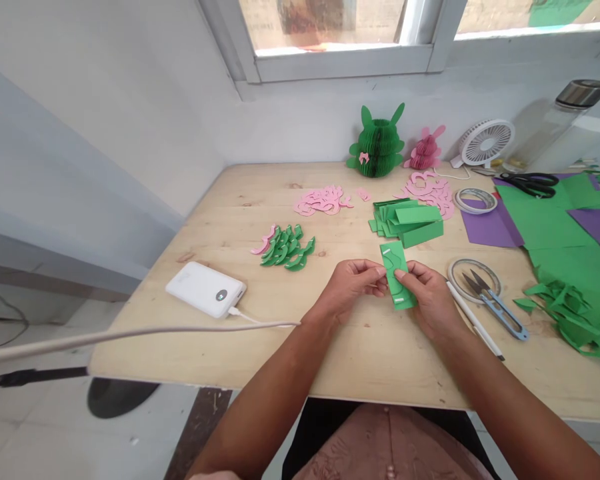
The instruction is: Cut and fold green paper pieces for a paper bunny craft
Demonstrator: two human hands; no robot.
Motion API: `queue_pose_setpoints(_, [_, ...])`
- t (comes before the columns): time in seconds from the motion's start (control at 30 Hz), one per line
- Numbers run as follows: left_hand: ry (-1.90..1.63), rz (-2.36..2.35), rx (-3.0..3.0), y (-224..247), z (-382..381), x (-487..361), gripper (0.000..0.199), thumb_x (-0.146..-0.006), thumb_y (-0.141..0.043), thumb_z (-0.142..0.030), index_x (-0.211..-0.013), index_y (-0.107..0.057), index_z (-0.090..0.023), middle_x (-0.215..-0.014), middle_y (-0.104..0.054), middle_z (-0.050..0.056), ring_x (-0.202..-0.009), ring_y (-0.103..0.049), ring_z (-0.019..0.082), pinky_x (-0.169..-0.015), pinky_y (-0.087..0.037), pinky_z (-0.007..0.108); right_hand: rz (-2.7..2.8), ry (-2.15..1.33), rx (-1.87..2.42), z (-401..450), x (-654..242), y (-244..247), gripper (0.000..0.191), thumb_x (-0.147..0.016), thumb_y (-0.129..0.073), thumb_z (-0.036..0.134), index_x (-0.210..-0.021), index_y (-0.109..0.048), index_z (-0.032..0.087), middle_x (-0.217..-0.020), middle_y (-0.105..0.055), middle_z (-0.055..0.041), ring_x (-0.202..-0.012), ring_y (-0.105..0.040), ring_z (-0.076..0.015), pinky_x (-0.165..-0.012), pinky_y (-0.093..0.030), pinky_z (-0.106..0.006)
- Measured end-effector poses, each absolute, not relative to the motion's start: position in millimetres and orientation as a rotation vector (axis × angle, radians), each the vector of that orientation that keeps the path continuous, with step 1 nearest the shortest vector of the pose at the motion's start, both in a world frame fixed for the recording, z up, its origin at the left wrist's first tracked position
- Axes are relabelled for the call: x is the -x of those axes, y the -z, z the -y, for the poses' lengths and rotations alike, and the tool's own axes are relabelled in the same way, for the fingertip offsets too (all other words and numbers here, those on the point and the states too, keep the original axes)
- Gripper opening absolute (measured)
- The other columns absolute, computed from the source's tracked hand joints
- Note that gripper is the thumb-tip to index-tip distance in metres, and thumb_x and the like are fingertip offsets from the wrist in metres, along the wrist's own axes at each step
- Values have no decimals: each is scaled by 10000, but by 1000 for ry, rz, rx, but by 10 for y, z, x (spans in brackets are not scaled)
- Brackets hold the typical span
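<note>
Green paper strip [394, 260] with a curved line on it is up over the bench [280, 360], between both hands. Left hand [353, 281] fingers pinch its left edge; right hand [434, 293] fingers grip the right side, thumb on face. Green strip stack [415, 217] just beyond. Right of right hand: white pen [475, 321], blue snips [503, 311] overlapping a tape roll [451, 275].
</note>
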State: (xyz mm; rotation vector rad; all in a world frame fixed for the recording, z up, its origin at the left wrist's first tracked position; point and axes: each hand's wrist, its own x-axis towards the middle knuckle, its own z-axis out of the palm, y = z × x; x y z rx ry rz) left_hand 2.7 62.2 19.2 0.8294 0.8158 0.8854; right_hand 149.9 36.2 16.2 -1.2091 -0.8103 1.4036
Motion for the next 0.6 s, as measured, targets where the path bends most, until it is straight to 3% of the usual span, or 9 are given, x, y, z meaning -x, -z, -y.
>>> queue_pose_setpoints(0.6, [-859, -778, -878, -183, -626, -16, 349, -605, -817, -407, -720, -668, -113, -630, -647, 24, -583, -595, 111, -632, -470, 261, 777, -1474, 1179, -357, -1500, -215, 248, -600, -813, 377, -672, -669, 187, -621, -629, 13, -610, -526, -114, -585, -402, -229])
